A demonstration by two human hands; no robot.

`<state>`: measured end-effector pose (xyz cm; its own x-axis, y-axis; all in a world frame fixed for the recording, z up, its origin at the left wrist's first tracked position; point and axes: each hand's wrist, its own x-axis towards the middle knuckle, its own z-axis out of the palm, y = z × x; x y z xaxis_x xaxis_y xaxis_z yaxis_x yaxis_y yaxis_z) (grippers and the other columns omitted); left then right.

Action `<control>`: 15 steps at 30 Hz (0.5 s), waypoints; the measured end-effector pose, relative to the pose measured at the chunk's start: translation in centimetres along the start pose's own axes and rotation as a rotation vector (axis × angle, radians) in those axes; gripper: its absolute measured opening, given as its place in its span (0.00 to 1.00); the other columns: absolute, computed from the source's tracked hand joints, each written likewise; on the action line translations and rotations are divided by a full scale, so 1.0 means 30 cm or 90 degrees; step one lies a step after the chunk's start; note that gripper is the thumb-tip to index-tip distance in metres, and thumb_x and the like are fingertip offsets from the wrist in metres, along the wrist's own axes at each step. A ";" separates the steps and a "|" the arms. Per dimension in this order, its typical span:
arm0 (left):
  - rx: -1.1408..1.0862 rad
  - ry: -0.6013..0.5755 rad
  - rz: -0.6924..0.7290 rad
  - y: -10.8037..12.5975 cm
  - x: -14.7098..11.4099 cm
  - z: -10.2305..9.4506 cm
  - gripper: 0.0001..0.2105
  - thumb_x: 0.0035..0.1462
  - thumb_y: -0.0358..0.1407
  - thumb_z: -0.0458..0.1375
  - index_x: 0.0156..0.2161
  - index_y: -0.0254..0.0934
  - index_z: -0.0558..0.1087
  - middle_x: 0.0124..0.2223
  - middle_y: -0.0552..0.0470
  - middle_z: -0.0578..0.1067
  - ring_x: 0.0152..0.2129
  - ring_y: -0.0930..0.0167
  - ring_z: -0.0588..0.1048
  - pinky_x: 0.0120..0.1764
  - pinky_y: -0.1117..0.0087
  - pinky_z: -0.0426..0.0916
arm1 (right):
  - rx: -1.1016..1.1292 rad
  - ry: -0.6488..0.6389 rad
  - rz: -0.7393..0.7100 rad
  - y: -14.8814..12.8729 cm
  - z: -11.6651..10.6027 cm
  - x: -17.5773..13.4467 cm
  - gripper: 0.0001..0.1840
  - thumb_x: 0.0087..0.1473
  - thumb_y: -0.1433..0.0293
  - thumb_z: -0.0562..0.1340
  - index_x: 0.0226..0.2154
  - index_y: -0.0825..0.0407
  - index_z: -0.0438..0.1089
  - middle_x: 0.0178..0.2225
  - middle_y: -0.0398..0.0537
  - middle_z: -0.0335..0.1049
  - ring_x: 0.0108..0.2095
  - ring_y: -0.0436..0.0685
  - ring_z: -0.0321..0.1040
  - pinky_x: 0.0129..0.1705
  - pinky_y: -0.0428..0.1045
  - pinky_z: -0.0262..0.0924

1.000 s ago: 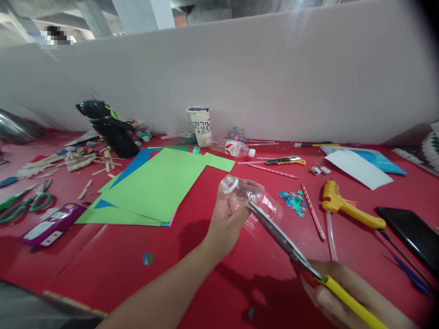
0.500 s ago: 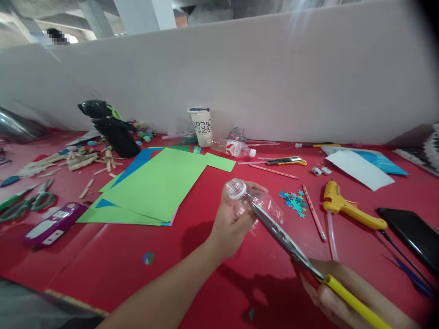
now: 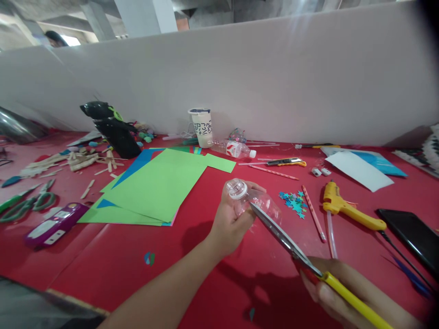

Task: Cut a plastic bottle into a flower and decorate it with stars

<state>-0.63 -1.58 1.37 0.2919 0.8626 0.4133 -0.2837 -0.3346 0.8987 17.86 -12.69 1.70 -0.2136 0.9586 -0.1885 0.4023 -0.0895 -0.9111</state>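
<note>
My left hand [image 3: 230, 224] is wrapped around a clear plastic bottle [image 3: 262, 203], whose capless neck with a white ring points up and to the left. In my right hand [image 3: 338, 283], at the lower right, are scissors [image 3: 284, 240] with yellow handles. Their long metal blades lie nearly together and reach up-left, with the tips against the bottle just below its neck. Most of the right fingers are hidden behind the handles. I cannot tell whether the blades pass into the plastic.
Green paper sheets [image 3: 151, 187] lie to the left, near a purple device [image 3: 56, 226] and other scissors [image 3: 34, 201]. Star sequins [image 3: 295, 203], a pencil [image 3: 313, 212], a yellow glue gun [image 3: 353, 210] and a phone [image 3: 408, 237] are on the right. Behind stand a cup [image 3: 202, 128] and black flask [image 3: 115, 137].
The view has shifted very slightly. Both hands, the bottle and the scissors keep almost the same positions.
</note>
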 end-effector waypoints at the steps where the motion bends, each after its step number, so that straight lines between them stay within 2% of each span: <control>1: 0.003 -0.004 0.005 -0.001 0.000 -0.001 0.12 0.55 0.29 0.56 0.44 0.40 0.64 0.49 0.47 0.73 0.45 0.65 0.72 0.45 0.63 0.65 | 0.008 -0.006 -0.002 -0.006 -0.002 0.002 0.32 0.46 0.37 0.50 0.19 0.49 0.57 0.18 0.37 0.45 0.18 0.49 0.47 0.19 0.44 0.49; 6: 0.001 -0.015 0.013 -0.008 0.003 -0.007 0.11 0.55 0.30 0.55 0.44 0.40 0.63 0.47 0.47 0.73 0.42 0.66 0.72 0.45 0.63 0.65 | 0.031 -0.008 0.043 0.007 -0.007 -0.006 0.32 0.44 0.37 0.52 0.19 0.49 0.57 0.18 0.37 0.45 0.18 0.48 0.47 0.18 0.44 0.48; 11: 0.036 -0.005 0.008 -0.012 0.006 -0.010 0.11 0.54 0.30 0.56 0.43 0.40 0.63 0.44 0.48 0.73 0.41 0.66 0.72 0.46 0.62 0.64 | 0.012 0.065 0.099 0.039 -0.009 -0.022 0.34 0.43 0.36 0.52 0.23 0.50 0.65 0.19 0.39 0.53 0.20 0.50 0.51 0.20 0.45 0.52; 13: 0.045 0.005 0.011 -0.012 0.006 -0.008 0.11 0.55 0.29 0.56 0.43 0.39 0.63 0.44 0.47 0.73 0.41 0.66 0.72 0.45 0.63 0.65 | 0.007 0.082 0.112 0.035 -0.007 -0.023 0.35 0.42 0.36 0.53 0.26 0.51 0.68 0.19 0.39 0.53 0.20 0.50 0.52 0.19 0.44 0.52; 15: 0.052 0.008 0.021 -0.012 0.004 -0.005 0.10 0.55 0.28 0.55 0.43 0.38 0.63 0.44 0.47 0.74 0.42 0.66 0.72 0.44 0.64 0.65 | -0.001 0.089 0.106 0.025 -0.004 -0.020 0.36 0.40 0.35 0.53 0.24 0.51 0.69 0.19 0.39 0.53 0.20 0.50 0.52 0.21 0.44 0.53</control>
<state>-0.63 -1.30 1.07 0.2721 0.8552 0.4411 -0.2168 -0.3921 0.8940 18.39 -13.31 1.19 -0.0186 0.9586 -0.2843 0.4240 -0.2499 -0.8705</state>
